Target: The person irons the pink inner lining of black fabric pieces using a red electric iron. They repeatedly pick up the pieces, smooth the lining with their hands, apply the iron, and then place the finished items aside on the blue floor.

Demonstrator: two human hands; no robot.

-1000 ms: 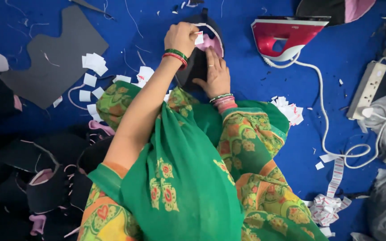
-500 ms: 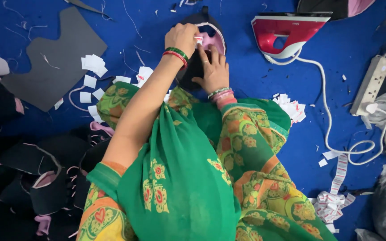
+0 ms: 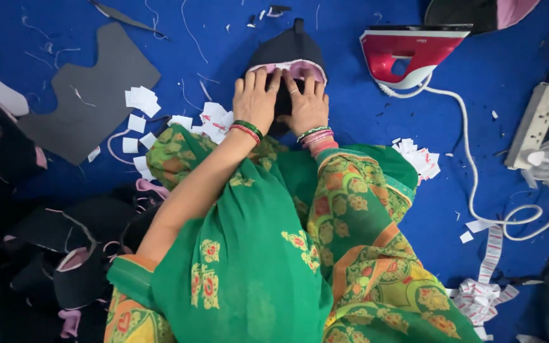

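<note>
A black shoe upper with pink lining (image 3: 292, 49) lies on the blue floor cloth in front of my knees. My left hand (image 3: 255, 98) rests flat on its near left part, fingers stretched toward the pink edge. My right hand (image 3: 306, 101) lies flat beside it on the right part, fingers spread. Both hands press down side by side and hold nothing. Bangles circle both wrists. My green and orange patterned clothing fills the lower middle of the view.
A red and white iron (image 3: 411, 54) stands at the upper right, its white cord (image 3: 471, 178) running to a power strip (image 3: 535, 124). White paper labels (image 3: 141, 101) lie scattered left and right. A grey cut piece (image 3: 90, 95) and black uppers (image 3: 65, 254) lie at left.
My left hand has come down from the pink edge and flattened. My right hand has spread flat beside it. The view has shifted slightly.
</note>
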